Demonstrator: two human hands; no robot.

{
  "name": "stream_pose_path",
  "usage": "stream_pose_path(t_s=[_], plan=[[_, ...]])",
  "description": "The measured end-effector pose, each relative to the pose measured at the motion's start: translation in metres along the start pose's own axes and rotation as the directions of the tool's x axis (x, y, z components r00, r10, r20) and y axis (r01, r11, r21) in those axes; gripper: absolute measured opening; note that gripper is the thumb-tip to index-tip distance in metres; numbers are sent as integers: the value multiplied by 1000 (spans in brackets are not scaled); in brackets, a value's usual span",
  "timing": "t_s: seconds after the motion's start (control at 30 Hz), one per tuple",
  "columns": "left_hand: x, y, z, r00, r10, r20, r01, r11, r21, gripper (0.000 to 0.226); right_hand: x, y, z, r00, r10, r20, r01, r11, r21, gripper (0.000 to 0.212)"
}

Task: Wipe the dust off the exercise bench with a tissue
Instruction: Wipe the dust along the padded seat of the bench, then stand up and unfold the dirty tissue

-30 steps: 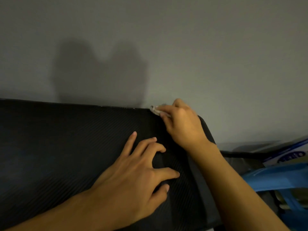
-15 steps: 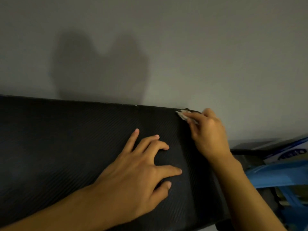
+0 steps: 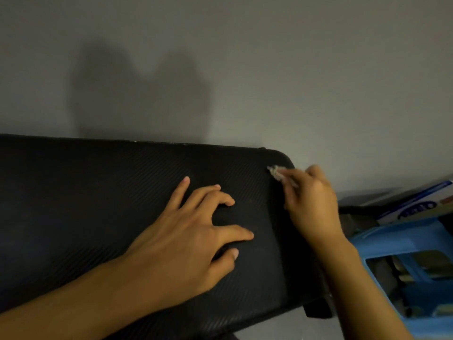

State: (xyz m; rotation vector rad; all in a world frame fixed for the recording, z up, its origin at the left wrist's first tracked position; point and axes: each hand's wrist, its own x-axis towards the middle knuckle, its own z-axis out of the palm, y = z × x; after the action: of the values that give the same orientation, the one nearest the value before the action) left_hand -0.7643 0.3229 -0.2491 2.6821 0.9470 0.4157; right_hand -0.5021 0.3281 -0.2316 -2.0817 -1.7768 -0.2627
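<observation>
A black padded exercise bench (image 3: 85, 204) with a woven texture fills the lower left and ends in a rounded corner at the right. My left hand (image 3: 186, 239) rests on the pad with its fingers spread and slightly bent. My right hand (image 3: 311, 202) pinches a small crumpled white tissue (image 3: 275, 172) and holds it against the pad near the far right corner. Most of the tissue is hidden under my fingers.
A plain grey wall (image 3: 269, 69) stands right behind the bench. To the right of the bench stands a blue plastic stool (image 3: 402, 244), with a white and blue box (image 3: 416, 204) behind it. A black bracket (image 3: 317, 310) shows under the bench's near right corner.
My right hand has slid the tissue along the far edge of the pad to the right, reaching the rounded corner. My left hand has stayed in place.
</observation>
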Motion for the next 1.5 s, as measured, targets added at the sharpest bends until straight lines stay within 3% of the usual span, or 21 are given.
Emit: stream_pose_path(t_s=[0.07,0.23,0.33,0.47,0.67,0.83,0.97,1.07,1.17,1.27,1.33,1.37,1.43,1.5], plan=[[1,0,0,1000,-6,11,6,1000,-2,41,9,-16,11,998,47,-28,-47,999,-7,24],[-3,-3,-2,999,1,42,0,1000,-30,41,-57,-45,-16,972,-226,59,217,968,122,28],[-3,-3,-3,999,-3,37,5,999,-50,43,-80,-28,-29,957,-277,92,255,947,195,28],[-3,0,-4,999,-39,11,40,998,-46,44,-58,-7,-22,949,-292,117,268,946,185,29],[1,9,1,998,-68,-14,69,994,89,47,0,4,5,962,-254,104,233,956,177,28],[1,17,0,996,-83,-19,84,993,88,45,-21,8,2,971,-234,49,217,948,232,30],[5,19,-5,997,-82,5,81,992,99,46,-36,2,-12,975,-157,154,124,971,204,36],[9,17,-10,994,-91,59,84,990,115,49,-41,-2,-23,960,-94,265,15,959,285,36],[12,23,-16,964,-203,172,170,967,188,58,-27,-2,-48,910,4,415,-221,850,478,30],[18,39,-28,887,-355,295,288,926,245,64,-8,-9,-105,879,99,467,-402,681,612,28],[30,54,-43,785,-465,409,442,883,154,61,7,-16,-153,833,172,526,-528,531,663,32],[41,66,-58,733,-500,461,558,830,13,54,14,-17,-178,810,214,546,-577,462,674,33],[66,99,-100,706,-529,471,707,554,-439,35,24,-22,-227,783,288,551,-622,345,703,27],[95,140,-159,716,-600,358,611,290,-736,24,36,-25,-281,772,335,541,-627,259,734,19]])
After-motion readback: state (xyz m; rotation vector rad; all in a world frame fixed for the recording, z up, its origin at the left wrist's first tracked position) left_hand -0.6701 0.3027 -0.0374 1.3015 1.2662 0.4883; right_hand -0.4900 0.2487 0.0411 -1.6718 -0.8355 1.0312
